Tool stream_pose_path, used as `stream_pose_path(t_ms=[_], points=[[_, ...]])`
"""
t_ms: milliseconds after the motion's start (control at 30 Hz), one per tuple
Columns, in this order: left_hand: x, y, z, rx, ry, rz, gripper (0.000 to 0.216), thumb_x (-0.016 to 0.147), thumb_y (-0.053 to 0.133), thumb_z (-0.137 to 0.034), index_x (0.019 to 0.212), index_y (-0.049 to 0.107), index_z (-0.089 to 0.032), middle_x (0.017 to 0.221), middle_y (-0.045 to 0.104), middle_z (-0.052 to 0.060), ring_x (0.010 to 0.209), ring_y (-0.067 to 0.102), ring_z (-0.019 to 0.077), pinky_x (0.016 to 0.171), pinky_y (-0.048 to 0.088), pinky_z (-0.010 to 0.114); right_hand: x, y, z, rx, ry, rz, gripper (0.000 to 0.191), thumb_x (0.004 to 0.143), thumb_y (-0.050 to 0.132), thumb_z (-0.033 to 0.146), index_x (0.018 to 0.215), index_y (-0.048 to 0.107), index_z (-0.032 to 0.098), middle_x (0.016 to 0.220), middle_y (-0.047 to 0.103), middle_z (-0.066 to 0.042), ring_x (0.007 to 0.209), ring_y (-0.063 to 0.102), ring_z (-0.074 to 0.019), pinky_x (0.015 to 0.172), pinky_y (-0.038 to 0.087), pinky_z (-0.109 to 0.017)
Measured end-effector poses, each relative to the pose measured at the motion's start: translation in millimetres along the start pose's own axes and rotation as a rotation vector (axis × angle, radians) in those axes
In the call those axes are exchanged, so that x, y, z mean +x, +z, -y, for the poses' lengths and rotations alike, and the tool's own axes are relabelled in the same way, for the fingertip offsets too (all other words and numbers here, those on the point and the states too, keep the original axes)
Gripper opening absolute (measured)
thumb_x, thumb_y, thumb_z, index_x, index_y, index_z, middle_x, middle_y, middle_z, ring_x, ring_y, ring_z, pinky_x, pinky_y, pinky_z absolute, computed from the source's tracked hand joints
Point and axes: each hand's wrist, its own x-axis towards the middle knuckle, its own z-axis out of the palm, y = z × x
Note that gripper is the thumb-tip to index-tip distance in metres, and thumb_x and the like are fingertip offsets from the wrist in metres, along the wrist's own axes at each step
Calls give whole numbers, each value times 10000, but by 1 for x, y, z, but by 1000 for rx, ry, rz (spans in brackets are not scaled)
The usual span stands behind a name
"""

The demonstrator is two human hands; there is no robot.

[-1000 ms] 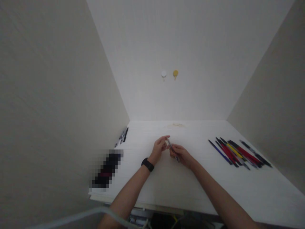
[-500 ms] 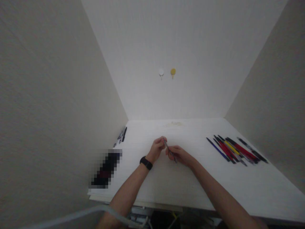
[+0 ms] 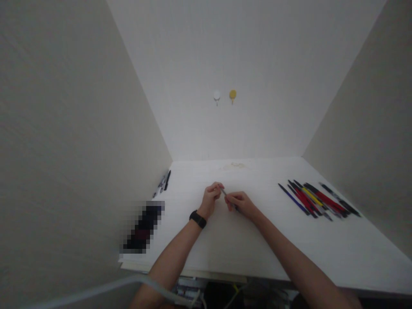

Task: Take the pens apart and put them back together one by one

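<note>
From the head camera I see both hands meeting above the middle of the white table (image 3: 244, 253). My left hand (image 3: 211, 198) has its fingertips pressed together, pinching the upper end of a thin grey pen (image 3: 224, 193). My right hand (image 3: 242, 204) is curled around the lower end, fingers closed on it. The pen slants between the two hands, just above the tabletop. A black watch (image 3: 198, 219) sits on the left wrist. A pile of pens (image 3: 317, 198) lies well apart on the right, and a few pens (image 3: 164, 182) lie by the left wall. Two hooks (image 3: 224, 95) are on the back wall.
</note>
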Motion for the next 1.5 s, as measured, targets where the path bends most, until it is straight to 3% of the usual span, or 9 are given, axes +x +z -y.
stream_pose_path(t_ms=[200,333,500,633,867,1100,1200,1367,1500], points=[[-1,2,1,53,34,-61,215,736,644,-358,763,610,-148,534,285,-72,491,197,64,489,131,247,2,2,-2,-156,-84,-106,436,826,581,497,542,565,168,485,472,28,479,373,-88,497,265,-242],[0,2,0,30,33,-79,231,729,665,-365,783,614,-146,538,292,-75,492,197,61,492,147,239,4,4,-1,-95,-60,-181,360,721,691,519,676,616,169,545,514,28,523,430,-103,516,308,-239],[2,-2,3,-101,-40,-35,284,727,687,-406,825,603,-153,535,333,-72,494,282,65,501,225,221,1,0,-3,97,-6,10,443,878,480,560,807,645,156,597,480,22,485,350,-81,463,242,-233],[1,-2,4,-131,-53,2,303,738,689,-428,793,604,-142,521,326,-70,480,269,63,481,194,227,1,-2,-7,130,24,93,385,868,533,521,814,638,154,656,493,10,530,392,-86,484,276,-232],[3,-2,7,-119,-26,-32,340,715,721,-447,776,628,-126,505,309,-77,467,226,47,480,155,231,3,0,-13,165,-18,47,396,711,743,481,749,467,199,635,487,54,552,412,-81,520,318,-214],[6,-6,15,-130,-43,-58,422,675,742,-517,800,639,-128,477,336,-80,444,264,52,462,210,222,0,-3,-7,228,28,170,372,872,554,510,947,612,151,671,575,-1,514,417,-79,464,271,-219],[5,-5,15,-126,-31,-58,468,664,743,-553,826,646,-125,488,339,-80,446,253,50,449,191,220,0,-4,-6,227,20,173,358,846,602,489,914,649,141,673,568,-4,528,432,-83,473,289,-221],[4,0,13,-160,-48,-17,476,683,739,-537,915,677,-125,734,571,14,547,384,61,518,300,227,0,-3,-7,281,-6,136,318,818,641,469,858,626,154,672,576,-4,544,448,-91,487,302,-225],[5,0,10,-131,-41,-26,424,696,743,-504,892,674,-134,756,568,15,577,398,67,542,298,228,1,-4,-9,250,-6,125,319,803,656,472,843,598,161,668,567,6,522,418,-83,477,296,-223]])
